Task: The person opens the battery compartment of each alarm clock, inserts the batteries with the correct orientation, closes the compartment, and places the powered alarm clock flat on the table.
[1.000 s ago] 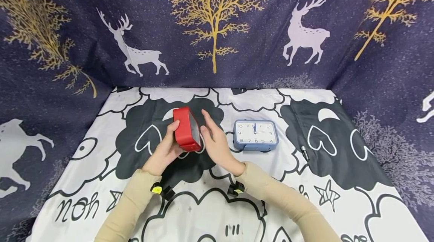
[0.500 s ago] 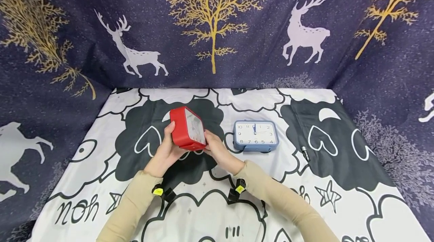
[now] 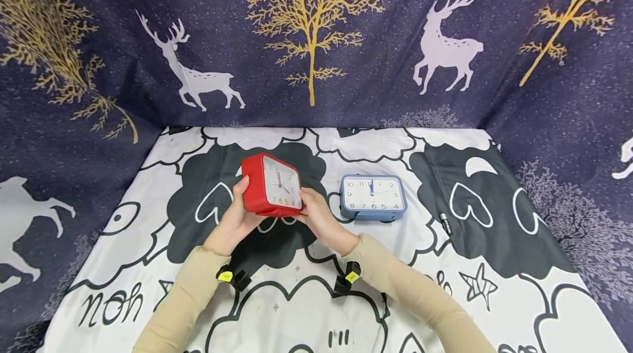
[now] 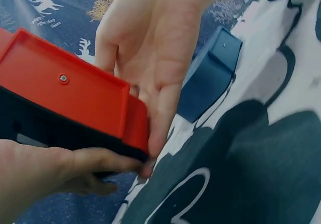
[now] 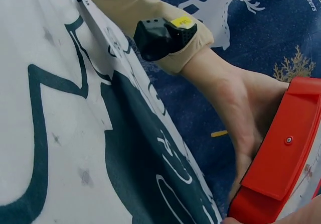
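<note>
Both hands hold a red alarm clock (image 3: 254,191) above the table, its white dial turned up and toward the right. My left hand (image 3: 231,227) grips the case from the left, thumb on its side. At the lower right corner, my right hand (image 3: 323,222) pinches the edge; its fingers behind the case are mostly hidden. The left wrist view shows the red underside with a screw (image 4: 63,79), and my right hand (image 4: 150,48) beyond it. In the right wrist view my left hand (image 5: 233,101) reaches behind the red case (image 5: 276,158).
A blue alarm clock (image 3: 373,214) stands to the right of my right hand, dial facing me. Further right lies a small dark cylindrical object (image 3: 445,224). The table wears a black-and-white cartoon cloth (image 3: 296,314); a dark blue curtain (image 3: 366,89) rises behind it.
The red clock has turned so its dial faces more toward me, and it has shifted slightly left. My right hand went from open beside it to gripping its corner.
</note>
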Demonstrator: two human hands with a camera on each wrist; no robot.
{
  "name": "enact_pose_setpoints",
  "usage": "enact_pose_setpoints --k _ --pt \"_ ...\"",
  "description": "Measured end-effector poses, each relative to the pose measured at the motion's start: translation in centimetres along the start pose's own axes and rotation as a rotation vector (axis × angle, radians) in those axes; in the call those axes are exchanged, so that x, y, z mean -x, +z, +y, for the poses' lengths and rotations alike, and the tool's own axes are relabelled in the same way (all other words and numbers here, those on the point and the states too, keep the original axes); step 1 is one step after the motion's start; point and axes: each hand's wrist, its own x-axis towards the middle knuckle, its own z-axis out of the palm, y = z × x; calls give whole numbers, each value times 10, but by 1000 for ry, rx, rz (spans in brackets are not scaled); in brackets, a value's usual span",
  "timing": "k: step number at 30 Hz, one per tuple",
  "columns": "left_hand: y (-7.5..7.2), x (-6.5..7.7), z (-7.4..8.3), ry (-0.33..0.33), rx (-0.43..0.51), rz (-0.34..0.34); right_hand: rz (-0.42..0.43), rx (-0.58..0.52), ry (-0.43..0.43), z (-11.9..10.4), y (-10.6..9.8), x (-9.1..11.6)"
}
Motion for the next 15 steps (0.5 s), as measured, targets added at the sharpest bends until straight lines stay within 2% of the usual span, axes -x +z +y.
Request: enact_pose_setpoints --k 4,11,15 --pt "-6 -3 1 19 -4 18 36 -27 -13 0 -2 1" --pt "-18 -5 4 162 168 0 85 -20 -46 1 -7 0" --pt "-23 -4 5 203 155 5 128 29 -80 0 -7 -1"
